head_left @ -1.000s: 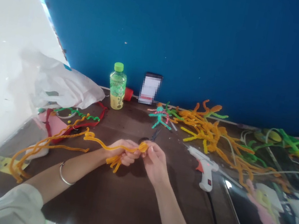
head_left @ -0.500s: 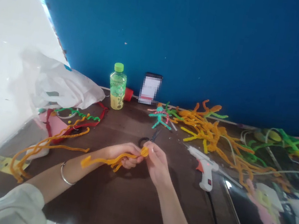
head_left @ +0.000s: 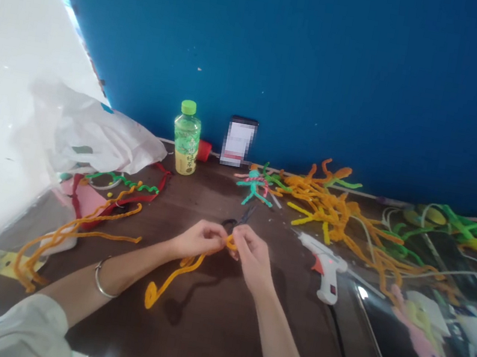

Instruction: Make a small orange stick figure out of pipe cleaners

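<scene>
Both my hands meet above the dark brown table (head_left: pixel 204 331). My left hand (head_left: pixel 198 239) and my right hand (head_left: pixel 253 257) are closed, pinching an orange pipe cleaner (head_left: pixel 169 279) between their fingertips. A small coiled part of it sits between the thumbs. Its loose tail hangs down to the left and ends in a curl near the table. A silver bangle (head_left: pixel 99 283) is on my left wrist. Black scissors (head_left: pixel 238 220) lie just behind my hands.
A white glue gun (head_left: pixel 325 265) lies right of my hands. A heap of orange pipe cleaners (head_left: pixel 334 210) spreads at the back right, more orange ones (head_left: pixel 69 229) at the left. A green bottle (head_left: pixel 187 136), a phone (head_left: pixel 238 141) and a white plastic bag (head_left: pixel 99 134) stand by the blue wall.
The pipe cleaner's long tail swung from stretching out to the left, down and under my left hand, where it hangs with a curl. Both hands moved slightly away from me.
</scene>
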`<state>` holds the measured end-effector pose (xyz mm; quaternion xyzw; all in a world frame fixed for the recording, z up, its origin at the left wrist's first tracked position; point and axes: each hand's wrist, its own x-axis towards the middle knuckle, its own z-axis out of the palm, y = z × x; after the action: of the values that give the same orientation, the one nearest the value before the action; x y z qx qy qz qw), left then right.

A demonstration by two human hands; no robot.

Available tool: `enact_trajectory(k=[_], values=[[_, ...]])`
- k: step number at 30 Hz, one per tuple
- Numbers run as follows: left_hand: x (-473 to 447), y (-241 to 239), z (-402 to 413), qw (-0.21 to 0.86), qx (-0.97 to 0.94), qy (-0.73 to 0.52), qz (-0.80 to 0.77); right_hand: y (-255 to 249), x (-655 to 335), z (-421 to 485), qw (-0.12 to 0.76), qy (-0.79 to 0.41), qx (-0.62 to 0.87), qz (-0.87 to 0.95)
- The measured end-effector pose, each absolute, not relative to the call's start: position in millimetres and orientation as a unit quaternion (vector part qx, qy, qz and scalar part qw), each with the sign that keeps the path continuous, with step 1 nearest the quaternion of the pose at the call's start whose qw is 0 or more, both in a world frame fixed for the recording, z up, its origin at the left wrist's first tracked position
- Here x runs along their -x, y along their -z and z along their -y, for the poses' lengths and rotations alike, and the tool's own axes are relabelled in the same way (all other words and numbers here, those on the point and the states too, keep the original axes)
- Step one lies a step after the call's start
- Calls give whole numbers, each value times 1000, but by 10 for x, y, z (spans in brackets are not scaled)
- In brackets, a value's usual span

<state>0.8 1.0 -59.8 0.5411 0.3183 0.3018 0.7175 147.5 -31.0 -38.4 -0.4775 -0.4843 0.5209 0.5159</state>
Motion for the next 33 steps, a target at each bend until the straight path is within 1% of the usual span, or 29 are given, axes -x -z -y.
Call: enact_trajectory(k=[4, 9, 14, 22, 25, 27, 29, 31, 33], values=[[4, 581, -9, 700, -579, -287, -304, 445, -1443, 313, 520, -543, 476, 456], [14, 551, -6, 711, -584, -267, -287, 518, -1432, 301, 505, -569, 473, 444], [-3, 530, 19, 742, -548, -275, -272, 566, -1417, 295, 512, -605, 447, 415], [-4, 537, 27, 781, -496, -275, -262, 513, -1358, 299, 523, -628, 437, 375], [-11, 577, -13, 799, -433, -314, -276, 511, -1389, 272, 561, -579, 459, 371], [-21, 600, -40, 791, -389, -370, -294, 511, -1422, 267, 595, -498, 497, 389], [-32, 619, -57, 768, -372, -422, -306, 505, -1432, 282, 600, -431, 528, 419], [-40, 633, -65, 743, -375, -458, -313, 497, -1403, 312, 579, -425, 533, 446], [-43, 642, -69, 726, -376, -478, -322, 497, -1343, 342, 551, -462, 518, 463]])
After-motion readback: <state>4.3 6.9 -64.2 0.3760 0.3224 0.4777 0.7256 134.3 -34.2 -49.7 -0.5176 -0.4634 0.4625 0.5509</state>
